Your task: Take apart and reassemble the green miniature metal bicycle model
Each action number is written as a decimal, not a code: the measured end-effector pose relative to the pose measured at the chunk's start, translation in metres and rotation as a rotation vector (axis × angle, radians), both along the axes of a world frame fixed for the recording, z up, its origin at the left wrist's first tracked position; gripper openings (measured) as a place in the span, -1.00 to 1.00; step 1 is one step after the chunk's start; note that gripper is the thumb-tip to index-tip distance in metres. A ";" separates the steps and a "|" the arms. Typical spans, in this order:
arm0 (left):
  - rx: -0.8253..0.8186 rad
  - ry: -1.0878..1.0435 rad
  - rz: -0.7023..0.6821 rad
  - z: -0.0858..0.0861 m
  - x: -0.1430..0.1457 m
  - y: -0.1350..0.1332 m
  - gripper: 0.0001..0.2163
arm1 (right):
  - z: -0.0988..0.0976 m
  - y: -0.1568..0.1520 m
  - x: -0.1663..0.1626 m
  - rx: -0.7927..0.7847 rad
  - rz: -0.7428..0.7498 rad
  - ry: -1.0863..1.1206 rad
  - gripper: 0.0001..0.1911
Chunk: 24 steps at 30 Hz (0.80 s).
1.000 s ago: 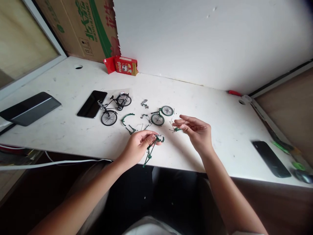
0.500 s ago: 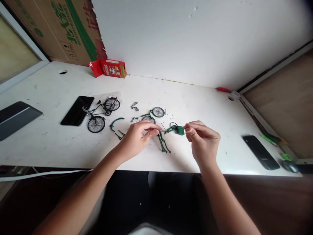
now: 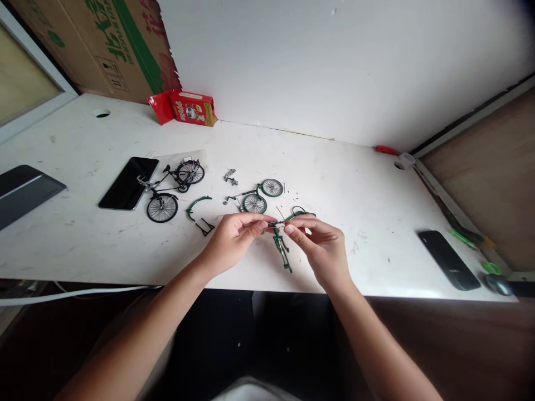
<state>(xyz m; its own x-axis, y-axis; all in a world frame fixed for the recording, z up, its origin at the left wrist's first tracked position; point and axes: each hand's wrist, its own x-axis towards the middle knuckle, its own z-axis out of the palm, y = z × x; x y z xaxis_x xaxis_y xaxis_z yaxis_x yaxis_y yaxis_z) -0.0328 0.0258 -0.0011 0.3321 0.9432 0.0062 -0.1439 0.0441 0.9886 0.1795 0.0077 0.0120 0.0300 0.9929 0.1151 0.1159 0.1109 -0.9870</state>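
My left hand (image 3: 232, 236) and my right hand (image 3: 320, 248) meet above the white table (image 3: 376, 195), both pinching a small green model bicycle frame (image 3: 281, 249) that hangs down between them. Just beyond my fingers lie a green mudguard piece (image 3: 299, 212) and two green-rimmed wheels (image 3: 262, 195) joined by a part. Further left lie a green fender (image 3: 197, 203) and a black stand piece (image 3: 204, 226). An assembled black model bicycle (image 3: 172, 189) stands left of those.
A black phone (image 3: 129, 182) lies beside the black bicycle. A red carton (image 3: 189, 108) and a cardboard box (image 3: 104, 44) stand at the back left. A dark device (image 3: 23, 189) sits far left. Another phone (image 3: 448, 259) and green tools (image 3: 468, 238) lie at the right edge.
My right hand moved left and closed in on the frame held by my left hand. The green part it pinched earlier is no longer visible in its fingers. The frame hangs lower.
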 end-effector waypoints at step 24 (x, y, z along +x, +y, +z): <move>-0.075 -0.074 -0.112 0.003 -0.002 -0.004 -0.64 | 0.004 -0.009 0.000 0.208 -0.059 -0.325 -0.96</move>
